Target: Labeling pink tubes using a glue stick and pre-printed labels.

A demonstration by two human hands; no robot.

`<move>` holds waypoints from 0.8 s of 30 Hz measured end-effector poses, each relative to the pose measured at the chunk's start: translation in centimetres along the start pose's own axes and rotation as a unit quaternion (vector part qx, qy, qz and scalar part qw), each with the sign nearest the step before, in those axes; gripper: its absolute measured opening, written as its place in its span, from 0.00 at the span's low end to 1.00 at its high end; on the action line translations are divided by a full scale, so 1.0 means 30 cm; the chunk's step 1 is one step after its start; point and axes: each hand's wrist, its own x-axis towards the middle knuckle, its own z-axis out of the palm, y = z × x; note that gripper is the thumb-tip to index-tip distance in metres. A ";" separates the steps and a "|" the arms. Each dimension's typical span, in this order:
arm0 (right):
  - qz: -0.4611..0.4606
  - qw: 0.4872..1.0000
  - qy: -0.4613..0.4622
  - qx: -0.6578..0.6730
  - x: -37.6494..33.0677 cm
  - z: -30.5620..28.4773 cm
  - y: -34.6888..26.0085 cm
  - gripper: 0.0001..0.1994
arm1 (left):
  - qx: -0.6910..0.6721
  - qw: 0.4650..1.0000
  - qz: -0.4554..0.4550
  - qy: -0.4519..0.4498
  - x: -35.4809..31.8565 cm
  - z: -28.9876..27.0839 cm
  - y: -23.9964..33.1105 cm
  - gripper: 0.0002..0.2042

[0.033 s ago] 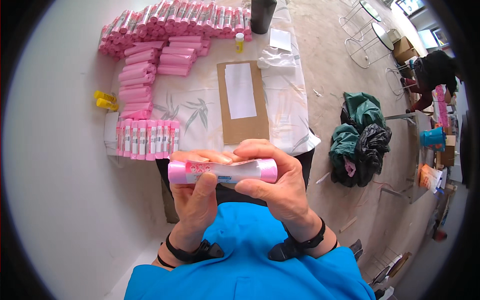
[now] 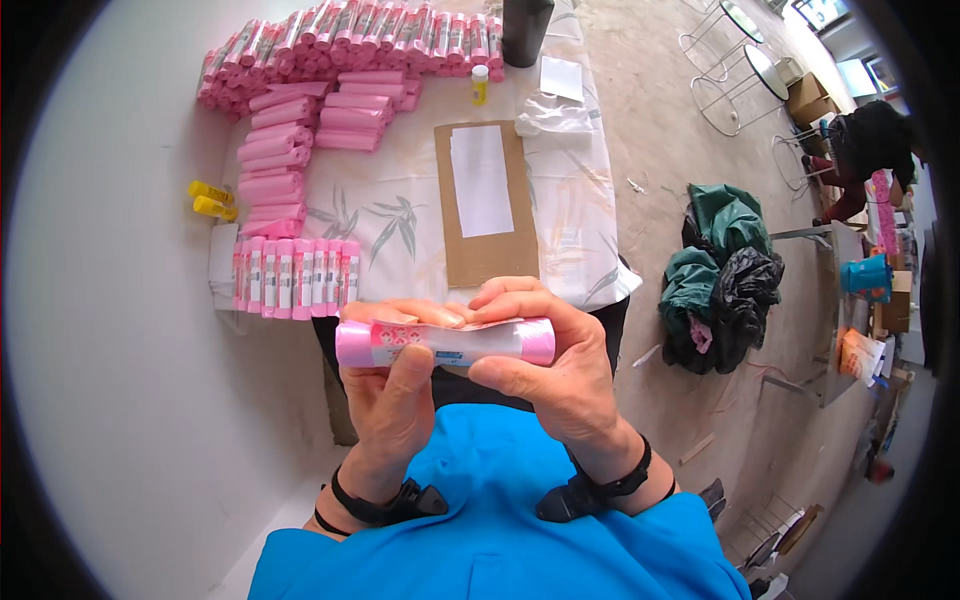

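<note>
Held level in front of my blue shirt is a pink roll of plastic bags (image 2: 535, 341) with a printed white paper label (image 2: 490, 345) around it. My left hand (image 2: 385, 400) grips the roll's left part, thumb pressed on the label's front and fingers behind. At the other end, my right hand (image 2: 570, 375) has its thumb below and its fingers over the top edge. The label's upper edge stands slightly away from the roll. Beyond my hands, a brown cardboard sheet (image 2: 490, 262) lies on the table with white paper strips (image 2: 480, 180) on it.
Labelled rolls (image 2: 295, 280) line the table's near left; plain pink rolls (image 2: 272, 150) and a big labelled pile (image 2: 350, 40) lie farther back. A glue stick (image 2: 479, 88) stands near a dark container (image 2: 525, 35). Bags (image 2: 720, 280) lie on the floor right; a person (image 2: 865, 150) works beyond.
</note>
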 end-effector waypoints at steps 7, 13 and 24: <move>-0.058 0.996 0.025 -0.066 0.007 0.002 -0.005 0.13 | -0.014 1.000 -0.021 0.009 -0.002 0.018 0.004 0.11; -0.101 0.987 0.032 -0.124 0.002 0.001 -0.022 0.12 | -0.036 0.999 -0.031 -0.019 0.015 0.008 0.013 0.12; -0.127 0.981 0.070 -0.125 -0.021 0.015 -0.023 0.13 | -0.073 0.996 -0.036 -0.041 0.029 0.012 -0.001 0.11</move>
